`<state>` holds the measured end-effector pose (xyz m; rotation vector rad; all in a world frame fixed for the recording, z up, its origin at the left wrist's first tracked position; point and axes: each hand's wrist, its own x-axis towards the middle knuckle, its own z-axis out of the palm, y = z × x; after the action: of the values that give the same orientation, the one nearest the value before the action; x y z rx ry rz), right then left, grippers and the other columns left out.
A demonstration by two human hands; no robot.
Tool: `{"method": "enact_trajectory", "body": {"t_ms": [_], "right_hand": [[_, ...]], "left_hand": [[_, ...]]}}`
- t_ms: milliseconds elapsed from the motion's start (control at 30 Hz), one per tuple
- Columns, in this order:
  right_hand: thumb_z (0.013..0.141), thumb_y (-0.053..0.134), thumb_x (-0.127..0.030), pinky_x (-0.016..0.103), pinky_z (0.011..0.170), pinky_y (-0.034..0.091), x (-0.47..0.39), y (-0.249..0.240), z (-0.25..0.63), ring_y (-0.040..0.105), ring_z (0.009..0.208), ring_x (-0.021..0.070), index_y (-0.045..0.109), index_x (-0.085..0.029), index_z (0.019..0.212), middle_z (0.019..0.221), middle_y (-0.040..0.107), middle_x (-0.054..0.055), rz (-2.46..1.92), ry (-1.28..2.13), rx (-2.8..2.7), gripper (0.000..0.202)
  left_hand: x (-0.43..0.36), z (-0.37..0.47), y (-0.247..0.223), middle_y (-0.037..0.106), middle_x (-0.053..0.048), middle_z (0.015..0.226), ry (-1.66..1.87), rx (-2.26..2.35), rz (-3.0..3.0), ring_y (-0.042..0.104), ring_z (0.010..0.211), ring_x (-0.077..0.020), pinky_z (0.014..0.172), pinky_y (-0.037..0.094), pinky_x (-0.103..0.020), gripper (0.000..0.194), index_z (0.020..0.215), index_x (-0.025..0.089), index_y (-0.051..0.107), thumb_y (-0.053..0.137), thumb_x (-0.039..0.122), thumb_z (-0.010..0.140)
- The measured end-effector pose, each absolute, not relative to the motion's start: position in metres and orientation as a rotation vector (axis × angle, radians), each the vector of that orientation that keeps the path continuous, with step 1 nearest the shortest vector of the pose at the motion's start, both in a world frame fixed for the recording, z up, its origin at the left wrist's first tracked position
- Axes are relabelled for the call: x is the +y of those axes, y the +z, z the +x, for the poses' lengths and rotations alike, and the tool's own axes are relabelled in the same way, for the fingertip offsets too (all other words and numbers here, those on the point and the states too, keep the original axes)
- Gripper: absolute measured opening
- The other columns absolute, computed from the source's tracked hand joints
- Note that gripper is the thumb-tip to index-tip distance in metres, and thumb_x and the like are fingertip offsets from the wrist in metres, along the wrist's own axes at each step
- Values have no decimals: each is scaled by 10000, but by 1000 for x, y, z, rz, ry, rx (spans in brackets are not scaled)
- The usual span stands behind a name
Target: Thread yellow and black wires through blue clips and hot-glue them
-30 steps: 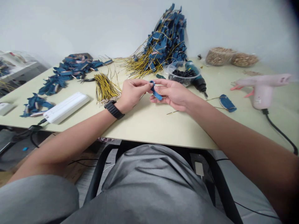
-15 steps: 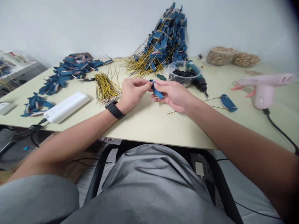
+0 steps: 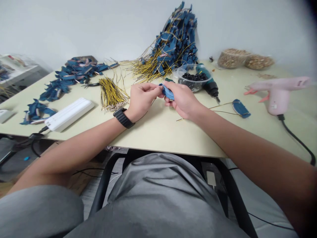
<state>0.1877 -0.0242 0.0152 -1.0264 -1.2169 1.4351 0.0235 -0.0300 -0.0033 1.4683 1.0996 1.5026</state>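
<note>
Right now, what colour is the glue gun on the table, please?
The glue gun is pale pink, best seen in the head view.

Left hand (image 3: pixel 141 100): fingers bent, thumb and fingertips pinched together. Right hand (image 3: pixel 182 99): fingers curled, close to the left. Two bare forearms, reaching forward and inward from either side; wrists raised.

From the table's (image 3: pixel 160 135) middle, a heap of cloth (image 3: pixel 175 43) rises at twelve o'clock, a tub (image 3: pixel 190 86) sits at one with a drill (image 3: pixel 211 86) just beside it, two containers (image 3: pixel 231 59) at two, a glue gun (image 3: pixel 279 94) at three, a box (image 3: pixel 70 114) at nine, wires (image 3: pixel 111 92) at ten.
</note>
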Motion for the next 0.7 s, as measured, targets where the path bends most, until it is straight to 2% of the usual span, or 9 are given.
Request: {"method": "enact_trajectory", "body": {"t_ms": [267,500,700], "right_hand": [[1227,716,-225,251,521,349,-26,17,186,350,575,117,597,-250,790,757,580,-21,-1028,1421,-1252,454],[1253,648,-157,228,512,282,-30,22,185,325,600,114,624,-223,710,704,519,-18,-1002,1422,-1190,548],[1226,680,-153,238,525,287,-32,21,186,326,603,111,625,-219,721,698,477,-35,-984,1454,-1160,512]], "left_hand": [[-29,23,-5,833,-33,780,1447,1095,1460,716,751,-162,811,587,-322,397,719,225,840,1030,280,1063],[-30,25,-3,832,-27,769,1459,1055,1446,677,743,-145,792,560,-298,384,704,224,860,934,135,1070],[-31,25,-2,849,-36,789,1440,1106,1452,701,762,-152,806,581,-295,366,693,225,852,956,179,1041]]}}
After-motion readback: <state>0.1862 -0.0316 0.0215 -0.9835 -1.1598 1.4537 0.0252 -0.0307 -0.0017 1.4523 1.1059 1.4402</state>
